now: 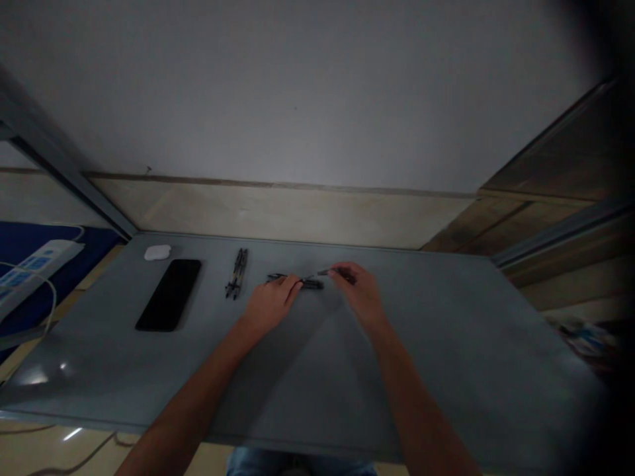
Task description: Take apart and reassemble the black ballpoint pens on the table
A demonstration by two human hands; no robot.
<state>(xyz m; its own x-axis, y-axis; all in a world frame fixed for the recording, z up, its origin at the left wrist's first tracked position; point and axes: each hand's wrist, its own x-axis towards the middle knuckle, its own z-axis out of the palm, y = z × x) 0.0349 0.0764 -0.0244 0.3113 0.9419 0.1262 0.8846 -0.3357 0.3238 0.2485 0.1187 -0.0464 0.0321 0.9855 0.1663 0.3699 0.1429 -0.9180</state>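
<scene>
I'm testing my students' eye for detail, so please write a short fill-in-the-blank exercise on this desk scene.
The black phone lies on the grey tabletop, with a small ____ case just beyond its far end. The right hand pinches a thin item, while the dark pen lies under the ____ hand. A white power strip lies on a ____ surface past the table's left edge.

Missing words: white; left; blue.

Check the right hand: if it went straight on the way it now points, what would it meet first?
Probably the dark pen at the fingertips of the left hand, ahead of the right hand; depth is hard to judge here.
</scene>
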